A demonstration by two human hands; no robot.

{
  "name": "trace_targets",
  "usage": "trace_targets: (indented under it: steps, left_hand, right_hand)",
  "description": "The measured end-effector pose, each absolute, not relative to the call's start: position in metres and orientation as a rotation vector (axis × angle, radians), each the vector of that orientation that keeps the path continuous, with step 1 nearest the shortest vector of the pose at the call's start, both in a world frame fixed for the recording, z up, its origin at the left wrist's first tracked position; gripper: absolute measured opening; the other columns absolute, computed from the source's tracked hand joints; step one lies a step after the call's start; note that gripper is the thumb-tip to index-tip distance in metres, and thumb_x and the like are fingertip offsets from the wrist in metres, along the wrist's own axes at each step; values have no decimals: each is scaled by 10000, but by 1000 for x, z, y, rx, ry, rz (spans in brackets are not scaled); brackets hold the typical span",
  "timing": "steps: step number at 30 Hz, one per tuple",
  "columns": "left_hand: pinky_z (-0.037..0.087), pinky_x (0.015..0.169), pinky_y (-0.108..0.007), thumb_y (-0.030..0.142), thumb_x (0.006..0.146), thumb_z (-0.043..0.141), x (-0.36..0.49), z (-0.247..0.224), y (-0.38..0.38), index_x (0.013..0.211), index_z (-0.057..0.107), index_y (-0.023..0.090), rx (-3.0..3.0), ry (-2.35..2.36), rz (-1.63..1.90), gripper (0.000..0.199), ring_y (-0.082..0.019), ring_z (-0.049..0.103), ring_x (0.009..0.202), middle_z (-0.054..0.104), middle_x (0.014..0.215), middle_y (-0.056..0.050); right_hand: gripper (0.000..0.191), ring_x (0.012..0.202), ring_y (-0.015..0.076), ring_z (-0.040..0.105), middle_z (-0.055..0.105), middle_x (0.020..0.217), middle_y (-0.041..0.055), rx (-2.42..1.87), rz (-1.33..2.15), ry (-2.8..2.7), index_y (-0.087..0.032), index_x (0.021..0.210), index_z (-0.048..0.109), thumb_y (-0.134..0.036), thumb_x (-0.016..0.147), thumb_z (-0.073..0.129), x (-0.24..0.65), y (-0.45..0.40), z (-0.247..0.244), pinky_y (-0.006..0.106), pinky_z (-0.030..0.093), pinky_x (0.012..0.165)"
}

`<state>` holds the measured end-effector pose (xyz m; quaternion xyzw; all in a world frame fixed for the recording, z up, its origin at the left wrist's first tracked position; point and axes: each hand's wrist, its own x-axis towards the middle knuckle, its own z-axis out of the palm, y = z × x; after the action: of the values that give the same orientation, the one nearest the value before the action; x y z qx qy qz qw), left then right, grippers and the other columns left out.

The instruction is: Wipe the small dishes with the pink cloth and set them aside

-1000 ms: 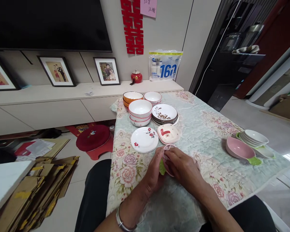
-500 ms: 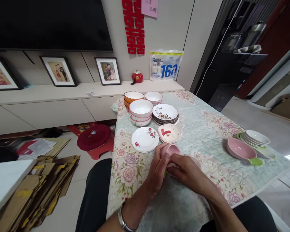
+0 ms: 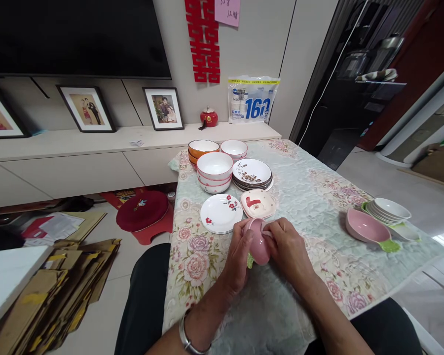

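Note:
A small pink bowl [image 3: 259, 244] with a green leaf-shaped handle [image 3: 249, 260] is tilted up above the near part of the table. My left hand [image 3: 240, 256] is closed around its left side, thumb toward the inside. At the right rim, my right hand [image 3: 286, 246] pinches a thin pale piece of cloth or tissue [image 3: 268, 230], mostly hidden by the fingers. Just beyond the hands lie a cream square dish [image 3: 261, 204] with a red pattern and a stack of white plates [image 3: 221, 214] with red flowers.
Behind stand white bowls [image 3: 214, 170], orange bowls [image 3: 203, 146] and brown-patterned plates [image 3: 252, 172]. Toward the right edge, another pink leaf-handled bowl [image 3: 366, 229] sits beside stacked small white bowls [image 3: 392, 209]. A red stool [image 3: 144, 212] and flattened cardboard [image 3: 70, 291] are left of the table.
The pink bowl has turned, so more of its glossy pink surface faces me. My right hand has shifted from the bowl's lower side up to its right rim.

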<state>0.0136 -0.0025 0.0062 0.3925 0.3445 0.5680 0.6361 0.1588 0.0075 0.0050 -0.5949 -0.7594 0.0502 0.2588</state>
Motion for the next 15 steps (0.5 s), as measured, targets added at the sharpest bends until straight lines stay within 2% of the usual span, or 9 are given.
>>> trace_targets:
  steps: [4,8,15]
  left_hand:
    - [396,996,-390,435,927,522,15,5,-2,1148,562,205,843,776,1295,320,-280,536,1180,609,1239,-99]
    - [379,1026,-371,414,926,540,14,3,-3,1177,560,195,898,802,1277,334,-258,528,1192,601,1254,-93]
    - [379,1042,-369,419,933,536,17,3,-3,1200,570,201,893,806,1245,346,-252,522,1234,614,1238,-101]
  right_hand:
    - [115,827,207,557,571,878,64,-1580,67,-1972,-190,880,592,-158,923,491,162,11,1,316,441,752]
    - [112,823,215,543,569,880,77,-1574,-38,-2052,-183,865,577,-128,921,497,155,8,-1,309,427,706]
    - [101,811,197,541,572,887,64,-1372,82,-2235,-173,896,585,-104,923,517,148,4,1,298,439,706]
